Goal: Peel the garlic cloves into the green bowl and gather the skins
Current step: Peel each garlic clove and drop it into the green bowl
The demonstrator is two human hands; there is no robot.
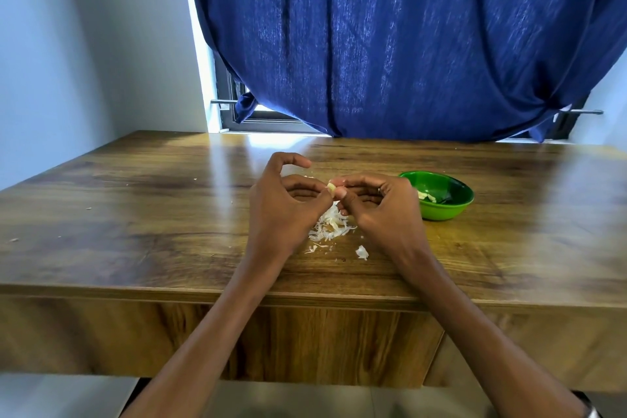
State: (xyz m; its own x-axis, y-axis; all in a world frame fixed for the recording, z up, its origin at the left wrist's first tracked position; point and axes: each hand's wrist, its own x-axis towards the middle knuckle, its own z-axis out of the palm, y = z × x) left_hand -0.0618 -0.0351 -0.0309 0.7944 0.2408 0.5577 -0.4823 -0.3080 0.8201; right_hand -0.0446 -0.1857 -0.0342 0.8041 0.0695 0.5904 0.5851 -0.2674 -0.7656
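Two bare forearms reach in from the bottom edge; elbows and the rest of the person are cut off. The left hand [288,200] and right hand [380,204] meet over the middle of a wooden counter [135,207], fingertips pinched together on one small pale garlic clove [331,187]. Only a sliver of the clove shows between the fingers, so how much skin remains on it is hard to tell. The left index finger curls up, free of the clove.

Directly below the hands lies a heap of white garlic skins [330,226], partly hidden by the hands, w/ a few stray flakes nearer the counter's front edge, incl. one larger piece [361,252] set apart to the right.

The green bowl [444,210] sits just right of the right hand, whose knuckles cover the bowl's left rim. Inside, a few pale peeled pieces [426,196] show; the count is unclear.

The counter has a glossy wood-grain top w/ bright window glare toward the back. Behind it hangs a dark blue curtain [390,44], gathered at the bottom, w/ a strip of window frame [237,112] visible at left. Pale walls stand on both sides.
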